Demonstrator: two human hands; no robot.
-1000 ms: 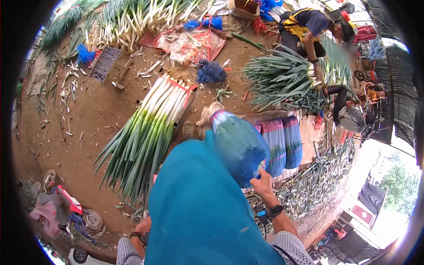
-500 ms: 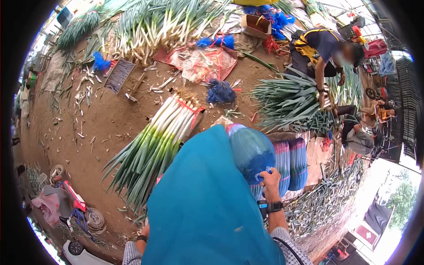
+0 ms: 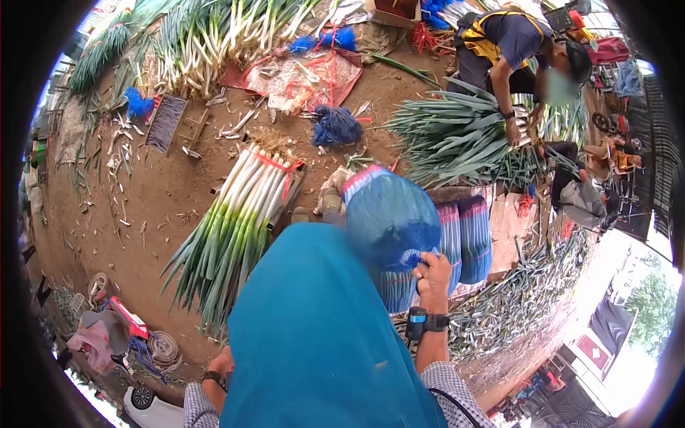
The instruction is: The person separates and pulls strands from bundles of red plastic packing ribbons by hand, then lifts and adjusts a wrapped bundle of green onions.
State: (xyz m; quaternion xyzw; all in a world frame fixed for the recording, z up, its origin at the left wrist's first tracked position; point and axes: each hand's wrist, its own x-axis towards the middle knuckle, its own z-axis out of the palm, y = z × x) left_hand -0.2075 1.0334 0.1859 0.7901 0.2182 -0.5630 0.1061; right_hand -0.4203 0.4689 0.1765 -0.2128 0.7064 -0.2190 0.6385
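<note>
My right hand [image 3: 432, 273] is closed around the gathered blue end of a full mesh bag [image 3: 394, 207], in front of my body to the right. The bag is rounded, with a pink and white far end, and overlaps a row of packed mesh bags [image 3: 473, 240] of long green leaves. Low on the left, my left hand [image 3: 224, 360] shows only in part beside the teal apron [image 3: 314, 335], its fingers hidden. A bundle of leeks [image 3: 239, 225], tied with red ribbon near the roots, lies on the ground to the left.
At the upper right a person [image 3: 510, 50] bends over another leek bundle [image 3: 449, 135]. Blue netting [image 3: 335, 126] and a wooden box [image 3: 168, 123] lie on the dirt. Loose leeks [image 3: 207, 50] are heaped at the back; leaf scraps [image 3: 492, 314] cover the ground at right.
The view has shifted slightly. My right hand still grips the mesh bag, which has moved away from my body and shows more of its side. More of my left hand shows.
</note>
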